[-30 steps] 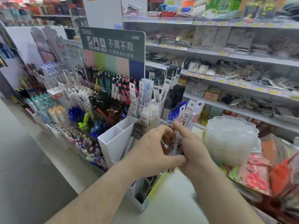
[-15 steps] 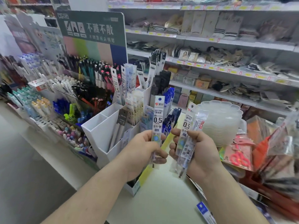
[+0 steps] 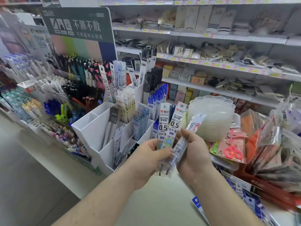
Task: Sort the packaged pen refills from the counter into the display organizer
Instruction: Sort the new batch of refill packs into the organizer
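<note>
Since half a second ago, both hands have been brought together; two 0.5 refill packs (image 3: 163,128) are pinched in the left hand (image 3: 147,159) fingers, labels up for reading; a clear refill pack (image 3: 182,144) is clamped by the right hand (image 3: 193,154), just right of the display organizer (image 3: 101,136); more packs (image 3: 241,201) are left on the desk (image 3: 162,201).

You stand in a shop aisle under even, soft light. A grey tiled floor (image 3: 21,168) runs along your left. Ahead, long white metal shelves (image 3: 211,36) with yellow price tags carry socks and small boxed goods. A dark green display sign with white lettering (image 3: 76,22) rises at the left, above tiered racks of coloured pens (image 3: 48,98). The pale, smooth worktop (image 3: 164,198) lies below.
</note>
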`<action>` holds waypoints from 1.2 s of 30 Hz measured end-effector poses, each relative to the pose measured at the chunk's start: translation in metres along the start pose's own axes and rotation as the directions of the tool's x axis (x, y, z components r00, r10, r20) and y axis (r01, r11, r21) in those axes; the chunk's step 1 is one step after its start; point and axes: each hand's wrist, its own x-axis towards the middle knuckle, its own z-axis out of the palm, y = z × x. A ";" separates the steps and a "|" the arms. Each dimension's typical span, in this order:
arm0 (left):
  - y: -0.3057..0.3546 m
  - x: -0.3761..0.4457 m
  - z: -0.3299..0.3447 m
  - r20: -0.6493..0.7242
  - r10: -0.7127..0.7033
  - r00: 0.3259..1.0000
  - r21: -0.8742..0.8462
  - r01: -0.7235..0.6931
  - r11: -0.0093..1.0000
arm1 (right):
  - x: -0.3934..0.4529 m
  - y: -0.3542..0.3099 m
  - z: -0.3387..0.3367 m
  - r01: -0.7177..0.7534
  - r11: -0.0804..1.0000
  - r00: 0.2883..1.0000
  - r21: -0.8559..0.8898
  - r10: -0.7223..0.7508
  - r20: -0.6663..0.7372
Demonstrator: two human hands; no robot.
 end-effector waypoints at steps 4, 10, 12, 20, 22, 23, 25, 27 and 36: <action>0.009 -0.001 0.001 -0.048 0.018 0.999 -0.001 -0.018 1.000 | 0.002 -0.008 -0.008 0.033 0.991 0.993 -0.128 -0.047 -0.113; -0.003 0.006 0.010 -0.058 0.195 0.979 0.292 -0.170 0.941 | -0.001 -0.006 0.007 -0.004 0.973 0.977 -0.230 -0.045 -0.208; -0.007 0.006 0.013 0.026 0.212 0.977 0.291 -0.210 0.933 | -0.001 -0.007 0.012 -0.037 0.993 0.976 -0.116 0.011 -0.217; 0.000 0.008 0.006 0.043 0.163 0.986 0.386 -0.167 0.908 | 0.005 -0.006 0.005 -0.017 0.996 0.997 -0.083 0.011 -0.070; 0.000 0.010 0.005 -0.014 0.136 0.991 0.359 -0.122 0.925 | 0.003 -0.007 0.002 -0.015 0.997 1.000 -0.079 0.017 0.025; 0.001 0.011 0.005 -0.041 0.116 0.992 0.325 -0.097 0.941 | 0.002 -0.006 -0.001 -0.012 0.994 0.997 -0.105 0.020 0.071; 0.000 0.014 0.003 -0.069 0.084 0.994 0.255 -0.064 0.965 | 0.002 -0.004 -0.005 0.015 0.983 0.995 -0.184 0.003 0.100; 0.001 0.013 0.003 -0.066 0.068 0.996 0.182 -0.055 0.982 | 0.003 0.000 -0.008 0.065 0.964 0.995 -0.258 -0.044 0.087; 0.005 0.006 -0.004 -0.037 0.045 0.998 -0.092 -0.049 0.995 | -0.004 0.001 -0.014 0.272 0.891 0.962 -0.362 -0.253 0.099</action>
